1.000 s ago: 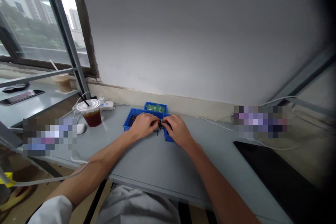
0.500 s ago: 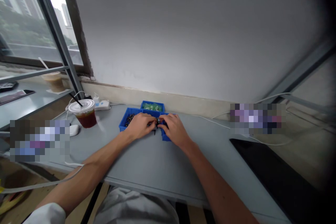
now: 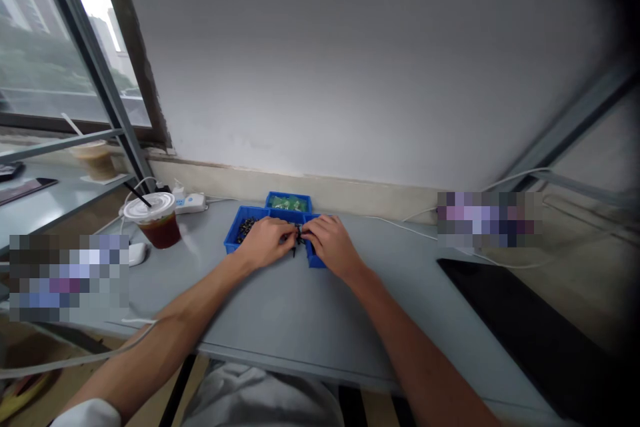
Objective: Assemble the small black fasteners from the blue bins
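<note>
My left hand (image 3: 269,240) and my right hand (image 3: 331,243) meet over the front of the blue bins, fingertips pinched close together. Between them is a small dark part (image 3: 299,235), too small to name, and both hands are closed on it. A thin black piece points down below the left fingers. The left blue bin (image 3: 231,235) holds many small dark and metallic parts. Another blue bin (image 3: 318,263) lies partly under my right hand, its contents mostly hidden. Behind them a small blue bin (image 3: 269,202) holds green pieces.
A lidded cup of dark drink (image 3: 159,230) with a black straw stands at the left, near a white power strip (image 3: 191,203). On the right lies a flat black panel (image 3: 515,327). A white cable (image 3: 145,332) crosses by my left forearm. The wall rises behind the desk.
My right fingers have drawn in closer to the left fingertips around the small dark part. The camera view has shifted slightly; the bins stay in place.
</note>
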Tool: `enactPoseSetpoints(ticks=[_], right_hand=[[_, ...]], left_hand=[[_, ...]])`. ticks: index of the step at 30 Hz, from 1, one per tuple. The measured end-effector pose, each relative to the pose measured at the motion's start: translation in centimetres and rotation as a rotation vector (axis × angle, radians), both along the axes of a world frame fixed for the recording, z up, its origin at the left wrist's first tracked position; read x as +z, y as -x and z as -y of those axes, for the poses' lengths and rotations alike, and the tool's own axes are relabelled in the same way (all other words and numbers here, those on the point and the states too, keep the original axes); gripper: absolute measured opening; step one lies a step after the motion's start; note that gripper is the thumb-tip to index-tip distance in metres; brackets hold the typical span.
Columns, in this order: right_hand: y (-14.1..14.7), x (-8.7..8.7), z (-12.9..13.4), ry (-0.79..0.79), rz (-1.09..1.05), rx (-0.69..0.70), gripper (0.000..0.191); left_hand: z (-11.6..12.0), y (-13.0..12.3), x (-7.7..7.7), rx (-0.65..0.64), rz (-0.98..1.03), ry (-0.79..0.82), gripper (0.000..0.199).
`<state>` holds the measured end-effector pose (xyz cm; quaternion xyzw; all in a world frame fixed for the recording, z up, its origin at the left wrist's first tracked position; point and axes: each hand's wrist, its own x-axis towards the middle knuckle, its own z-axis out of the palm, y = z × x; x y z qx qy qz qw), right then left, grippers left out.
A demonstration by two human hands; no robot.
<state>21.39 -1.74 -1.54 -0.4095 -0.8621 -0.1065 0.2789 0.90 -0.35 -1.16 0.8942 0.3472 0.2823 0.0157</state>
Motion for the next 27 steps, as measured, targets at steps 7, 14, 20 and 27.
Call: enactPoseSetpoints(ticks=[7,14,20,27], right_hand=[[0.12,-0.31,-0.04,0.015,-0.01,-0.018,0.016],[0.33,0.15,0.34,0.048,-0.017,-0.011,0.016],[0.34,0.02,0.33,0.052,-0.053,0.006,0.013],[0.32,0.16,0.41,0.069,-0.01,-0.001,0.012]], left_hand=[[-0.01,0.01,0.11,0.002,-0.011,-0.023,0.023],[0.19,-0.01,0.57,-0.001,-0.025,-0.012,0.022],[0.1,0.08,0.44,-0.005,-0.03,-0.007,0.022],[-0.1,0.1,0.29,-0.031,-0.023,0.0,0.022]])
